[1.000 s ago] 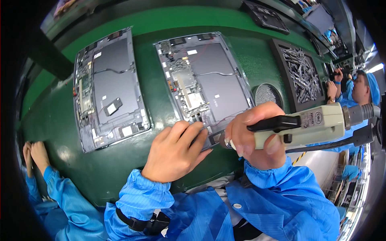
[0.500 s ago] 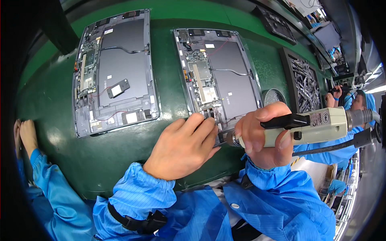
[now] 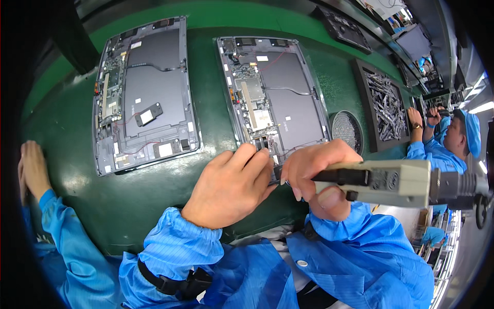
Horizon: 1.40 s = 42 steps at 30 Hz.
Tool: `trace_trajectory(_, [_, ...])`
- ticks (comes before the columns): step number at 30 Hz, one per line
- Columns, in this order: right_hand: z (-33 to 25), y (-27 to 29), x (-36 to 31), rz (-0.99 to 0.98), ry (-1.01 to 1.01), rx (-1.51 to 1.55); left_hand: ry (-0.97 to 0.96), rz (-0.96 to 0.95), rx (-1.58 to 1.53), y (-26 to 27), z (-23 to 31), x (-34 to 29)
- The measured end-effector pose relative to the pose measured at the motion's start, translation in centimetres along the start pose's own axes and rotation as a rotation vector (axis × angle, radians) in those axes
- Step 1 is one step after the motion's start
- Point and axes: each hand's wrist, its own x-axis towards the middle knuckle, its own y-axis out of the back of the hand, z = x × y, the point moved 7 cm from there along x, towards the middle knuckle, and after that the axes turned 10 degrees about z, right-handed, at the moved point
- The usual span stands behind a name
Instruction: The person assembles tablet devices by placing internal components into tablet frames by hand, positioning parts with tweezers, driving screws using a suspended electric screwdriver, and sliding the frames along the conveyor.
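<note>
My right hand [image 3: 324, 177] is closed around a beige electric screwdriver [image 3: 396, 183] with a black lever. Its body lies nearly level, cable end to the right; the tip is hidden by my fingers. My left hand [image 3: 231, 185] rests at the near edge of an opened laptop-like unit [image 3: 293, 123], fingers bent and thumb pressed in; what they pinch is hidden. Inside that unit are a circuit board, a large grey panel and a black cable. To its left lies a second opened unit [image 3: 157, 92], with a small black speaker-like part [image 3: 149, 114] loose on it.
Right of the units sit a round dish [image 3: 347, 133] of small pieces and a black tray [image 3: 368, 98] full of dark strips. Another dark unit [image 3: 343, 30] stands at the back. A co-worker's hand [image 3: 35, 167] rests on the left; another person [image 3: 447, 136] works at far right.
My right hand and the screwdriver have shifted left, and the screwdriver's body has turned. My left hand has barely moved. The person at far right has come further into view.
</note>
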Motion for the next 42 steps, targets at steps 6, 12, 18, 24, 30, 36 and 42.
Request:
trace_trajectory(6, [0.5, 2.2, 0.3, 0.392, 0.003, 0.450, -0.005, 0.055, 0.007, -0.1, 0.3, 0.0])
trace_trajectory(12, [0.7, 6.2, -0.1, 0.483, 0.058, 0.380, -0.047, 0.029, 0.056, -0.3, 0.8, 0.3])
trace_trajectory(18, [0.7, 5.2, 0.2, 0.384, 0.028, 0.218, -0.024, 0.016, 0.058, -0.1, 0.9, 0.9])
trace_trajectory(24, [1.1, 5.2, 0.0, 0.383, -0.007, 0.201, -0.032, 0.026, 0.047, -0.5, 1.0, 1.0])
trace_trajectory(30, [1.3, 4.5, -0.1, 0.350, -0.046, 0.249, -0.022, 0.024, 0.029, -0.3, 1.0, 0.9])
trace_trajectory(36, [1.0, 3.7, -0.6, 0.337, -0.046, 0.145, -0.048, 0.022, 0.020, 0.1, 1.1, 1.3])
trace_trajectory(42, [0.3, 6.1, 0.2, 0.639, -0.171, 0.167, -0.014, 0.038, 0.072, 0.0, 1.6, 0.5])
